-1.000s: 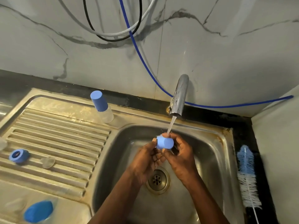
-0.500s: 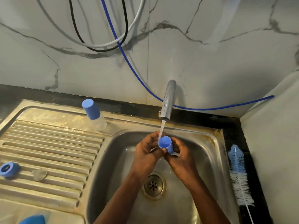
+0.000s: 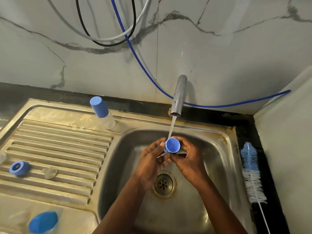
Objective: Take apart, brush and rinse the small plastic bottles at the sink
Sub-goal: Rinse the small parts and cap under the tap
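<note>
Rinsing is the step in hand: just below the tap, over the sink, left hand and right hand hold the blue cap in curled fingers, its open mouth at the stream; next, I judge, it needs emptying and setting aside left of the tap.

Home kitchen – steel sink with ribbed drainboard, tap, marble-look wall
</note>
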